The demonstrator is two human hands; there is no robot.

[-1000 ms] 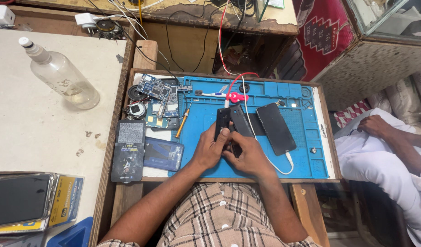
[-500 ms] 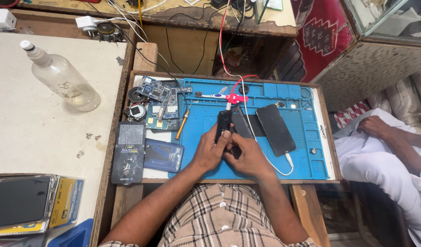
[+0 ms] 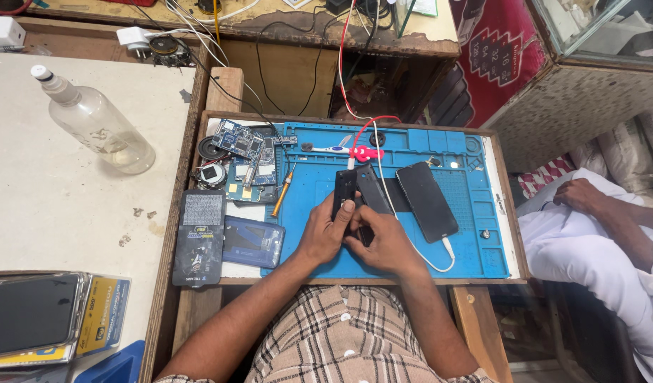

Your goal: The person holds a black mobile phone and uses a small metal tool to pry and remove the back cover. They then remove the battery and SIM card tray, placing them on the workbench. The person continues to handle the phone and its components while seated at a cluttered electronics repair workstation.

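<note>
Both hands meet over the middle of the blue work mat (image 3: 475, 234). The left hand (image 3: 325, 230) is closed around a small black phone (image 3: 343, 190), thumb laid on its face, holding the lower end while the upper end sticks out past the fingers. The right hand (image 3: 384, 245) is curled tight beside it, gripping a second dark phone body (image 3: 372, 190) that leans against the first; the two hands touch at the fingertips. What the right fingers pinch underneath is hidden.

In the head view, the mat lies in a shallow wooden tray on the surface. Just right of the hands rests a larger black smartphone (image 3: 426, 201), face up and tilted, with a white cable (image 3: 440, 261) plugged into its lower end and looping back toward the right wrist. Above the hands lie a toothbrush with a pink handle (image 3: 348, 150) and a red wire (image 3: 355, 106) running up to the back shelf. Left of the mat sit bare circuit boards (image 3: 245, 152), a small screwdriver with an orange handle (image 3: 281, 195), a dark blue flat packet (image 3: 253, 242) and a black boxed item (image 3: 199, 237). Farther left, on the pale surface (image 3: 57, 213), a clear plastic bottle (image 3: 96, 124) lies on its side. At the right edge another person in white clothing sits, one hand (image 3: 578, 195) resting on a knee.
</note>
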